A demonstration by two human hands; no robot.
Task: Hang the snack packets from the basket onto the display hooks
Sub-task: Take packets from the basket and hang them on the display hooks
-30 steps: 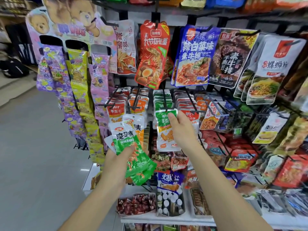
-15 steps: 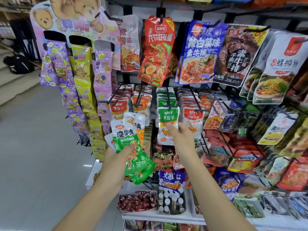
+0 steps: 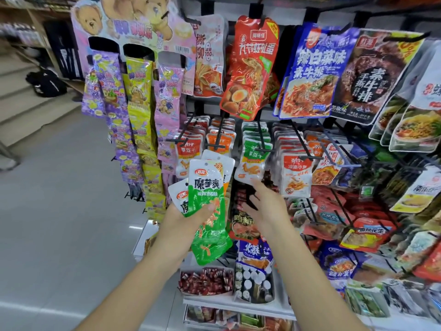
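Our left hand [image 3: 183,218] grips a fan of green packets [image 3: 207,187], at seven o'clock from the hook [image 3: 261,137]. Our right hand [image 3: 265,206] is open and empty, just beside them. We should pinch the front packet by its top edge and thread its hole squarely onto the hook.

Both bare forearms raised forward, left hand [image 3: 188,219] gripping a fan of snack packets [image 3: 207,187], thumb across the front, right hand [image 3: 265,206] beside it, fingers loosely spread, palm turned inward
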